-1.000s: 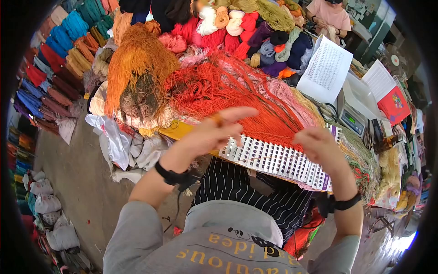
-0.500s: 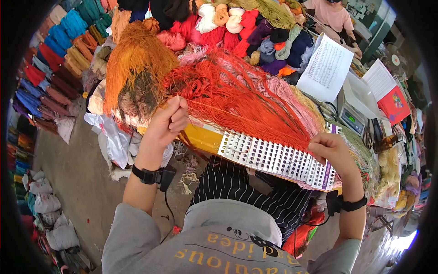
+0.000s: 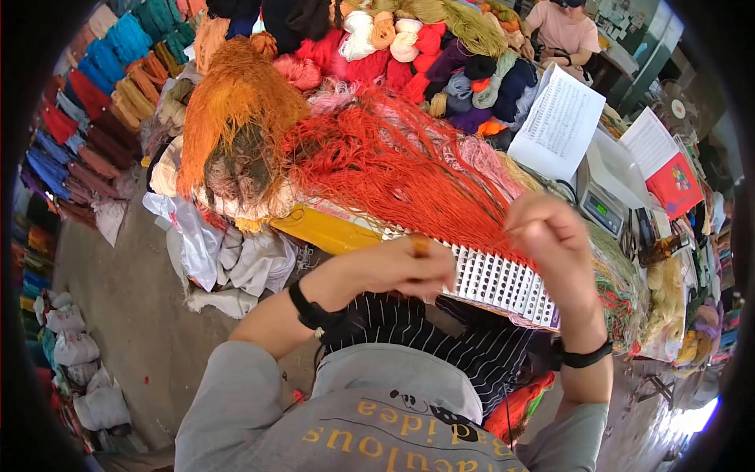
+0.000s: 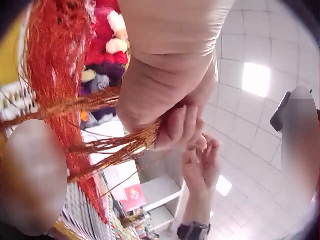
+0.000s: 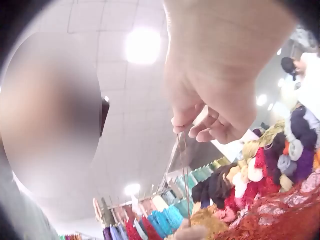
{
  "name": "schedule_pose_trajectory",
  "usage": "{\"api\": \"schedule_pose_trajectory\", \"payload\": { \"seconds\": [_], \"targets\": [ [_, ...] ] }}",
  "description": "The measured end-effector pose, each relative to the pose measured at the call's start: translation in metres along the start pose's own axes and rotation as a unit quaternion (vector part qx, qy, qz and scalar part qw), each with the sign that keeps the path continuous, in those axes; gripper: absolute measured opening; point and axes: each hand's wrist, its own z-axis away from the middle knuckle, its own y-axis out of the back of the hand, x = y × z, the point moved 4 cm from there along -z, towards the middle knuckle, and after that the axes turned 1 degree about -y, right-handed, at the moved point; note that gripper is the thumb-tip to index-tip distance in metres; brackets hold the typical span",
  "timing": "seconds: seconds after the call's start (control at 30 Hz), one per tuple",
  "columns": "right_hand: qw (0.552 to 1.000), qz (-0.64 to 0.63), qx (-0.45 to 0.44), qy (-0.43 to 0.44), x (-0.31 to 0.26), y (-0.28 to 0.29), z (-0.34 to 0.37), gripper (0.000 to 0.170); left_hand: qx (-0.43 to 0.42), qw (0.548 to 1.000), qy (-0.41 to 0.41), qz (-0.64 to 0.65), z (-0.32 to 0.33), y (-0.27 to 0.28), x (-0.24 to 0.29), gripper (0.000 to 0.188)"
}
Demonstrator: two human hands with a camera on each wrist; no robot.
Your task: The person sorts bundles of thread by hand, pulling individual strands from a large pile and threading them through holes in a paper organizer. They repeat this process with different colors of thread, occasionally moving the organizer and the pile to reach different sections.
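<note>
near the rack edge (image 3: pixel 497 304), left hand (image 3: pixel 401 266) grips rust yarn (image 4: pixel 140 143) and, well apart, right hand (image 3: pixel 553 236) pinches thread (image 5: pixel 185 170).

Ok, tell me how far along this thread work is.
Partway, it seems. Looks done: the red threads lie spread down to the holed strip, though I can't tell if they are fastened. In hand: the left hand grips a brown bundle; the right hand pinches a fine strand. Likely left: placing those, perhaps also using the orange heap.
</note>
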Motion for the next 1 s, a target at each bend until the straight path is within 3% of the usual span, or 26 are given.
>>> {"api": "schedule_pose_trajectory", "payload": {
  "seconds": [0.03, 0.1, 0.13, 0.2, 0.23, 0.3, 0.33, 0.4, 0.5, 0.53, 0.57, 0.6, 0.67, 0.7, 0.77, 0.8, 0.9, 0.93, 1.0],
  "targets": [
    [1.0, 0.0, 0.002, -0.002, 0.001, 0.01, 0.005, 0.008, 0.017, 1.0, -0.001, 0.012, 0.006, 0.017, -0.007, 0.023],
    [0.962, -0.226, 0.151, -0.011, 0.007, 0.042, 0.018, 0.01, 0.043, 0.995, -0.031, 0.082, 0.029, 0.051, 0.0, 0.024],
    [0.962, -0.227, 0.152, -0.01, 0.01, 0.052, 0.024, 0.01, 0.067, 0.994, -0.045, 0.072, 0.041, 0.059, 0.008, 0.024],
    [0.92, -0.372, 0.054, -0.109, 0.024, 0.055, 0.037, 0.014, 0.094, 0.992, -0.056, 0.062, 0.057, 0.065, 0.019, 0.025],
    [0.919, -0.375, 0.053, -0.111, 0.029, 0.056, 0.043, 0.014, 0.123, 0.991, -0.048, 0.034, 0.063, 0.068, 0.023, 0.025],
    [0.904, -0.369, -0.031, -0.215, 0.041, 0.045, 0.055, 0.016, 0.156, 0.987, -0.041, 0.005, 0.069, 0.066, 0.029, 0.025],
    [0.903, -0.37, -0.032, -0.215, 0.041, 0.042, 0.058, 0.016, 0.166, 0.985, -0.041, -0.018, 0.068, 0.064, 0.032, 0.024],
    [0.916, -0.27, -0.071, -0.289, 0.045, 0.035, 0.066, 0.017, 0.174, 0.983, -0.04, -0.043, 0.065, 0.059, 0.037, 0.024],
    [0.924, -0.312, -0.05, -0.214, 0.04, 0.041, 0.071, 0.022, 0.191, 0.98, -0.008, -0.057, 0.062, 0.056, 0.036, 0.025],
    [0.934, -0.333, -0.007, -0.132, 0.037, 0.045, 0.072, 0.02, 0.192, 0.98, -0.015, -0.047, 0.061, 0.057, 0.036, 0.025],
    [0.933, -0.334, -0.006, -0.132, 0.038, 0.05, 0.074, 0.02, 0.194, 0.98, -0.022, -0.037, 0.061, 0.058, 0.035, 0.025],
    [0.9, -0.427, 0.025, -0.083, 0.035, 0.06, 0.075, 0.019, 0.194, 0.98, -0.022, -0.037, 0.063, 0.062, 0.034, 0.025],
    [0.831, -0.543, 0.101, -0.067, 0.031, 0.073, 0.081, 0.013, 0.189, 0.982, -0.026, -0.004, 0.069, 0.072, 0.033, 0.024],
    [0.831, -0.543, 0.1, -0.067, 0.031, 0.074, 0.083, 0.013, 0.189, 0.982, -0.026, -0.003, 0.071, 0.073, 0.034, 0.024],
    [0.901, -0.416, -0.037, -0.12, 0.031, 0.066, 0.087, 0.015, 0.203, 0.978, -0.037, -0.008, 0.075, 0.074, 0.037, 0.024],
    [0.908, -0.39, -0.077, -0.132, 0.038, 0.063, 0.09, 0.014, 0.203, 0.978, -0.037, -0.008, 0.076, 0.075, 0.038, 0.024],
    [0.915, -0.395, -0.001, -0.087, 0.034, 0.061, 0.092, 0.014, 0.174, 0.984, -0.046, 0.012, 0.076, 0.073, 0.039, 0.023],
    [0.886, -0.462, 0.013, -0.04, 0.031, 0.066, 0.09, 0.012, 0.201, 0.979, -0.046, 0.006, 0.077, 0.072, 0.04, 0.023],
    [0.872, -0.486, 0.052, -0.006, 0.022, 0.073, 0.083, 0.01, 0.226, 0.973, -0.045, -0.001, 0.078, 0.073, 0.041, 0.023]
  ]
}}
